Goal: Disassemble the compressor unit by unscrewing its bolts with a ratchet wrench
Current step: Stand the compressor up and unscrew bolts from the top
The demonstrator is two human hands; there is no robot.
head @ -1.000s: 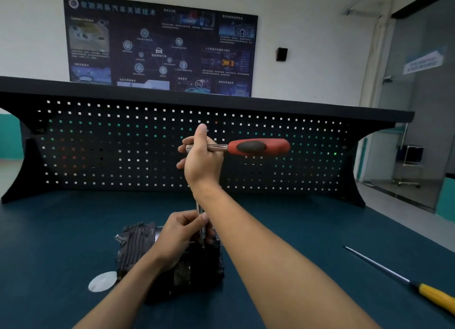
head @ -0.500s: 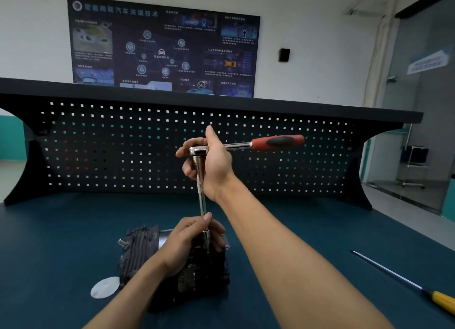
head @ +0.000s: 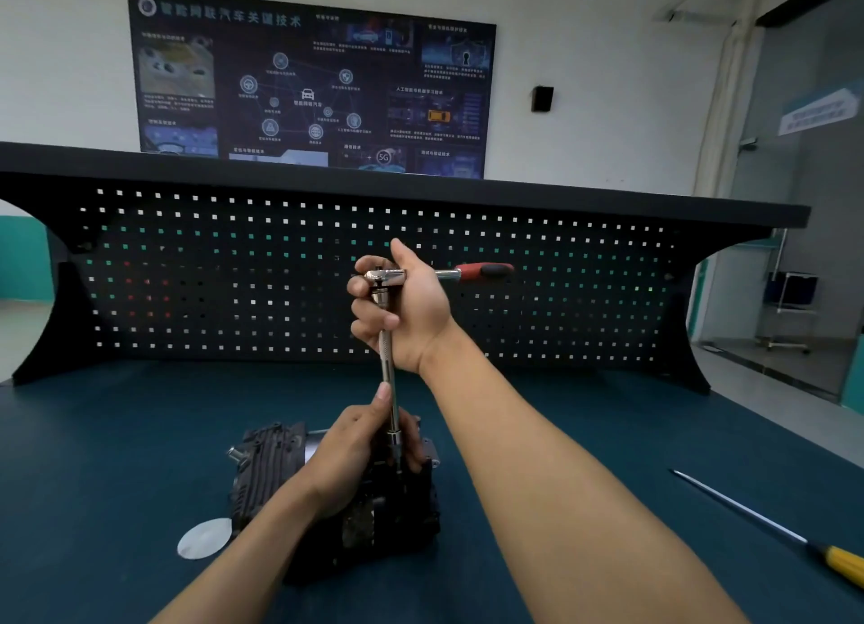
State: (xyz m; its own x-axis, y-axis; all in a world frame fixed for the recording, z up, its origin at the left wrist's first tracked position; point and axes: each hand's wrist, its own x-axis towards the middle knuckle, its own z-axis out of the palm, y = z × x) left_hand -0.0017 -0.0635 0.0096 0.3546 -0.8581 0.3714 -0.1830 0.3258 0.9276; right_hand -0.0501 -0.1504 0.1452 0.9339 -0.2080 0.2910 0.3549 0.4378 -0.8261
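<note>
under the left hand, the compressor touches it.

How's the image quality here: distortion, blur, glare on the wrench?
Head view: strong wide-angle bowing, the pegboard shelf curves; soft, even room light, no hard shadows; small glint on the ratchet wrench at its metal head; compressor dark, surface detail mostly lost; poster text soft, unreadable.

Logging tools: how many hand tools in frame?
2. Ratchet wrench, right hand at its head, left hand low on its shaft, on the compressor unit; yellow-handled screwdriver on the bench, far right. Arms could hide more.
</note>
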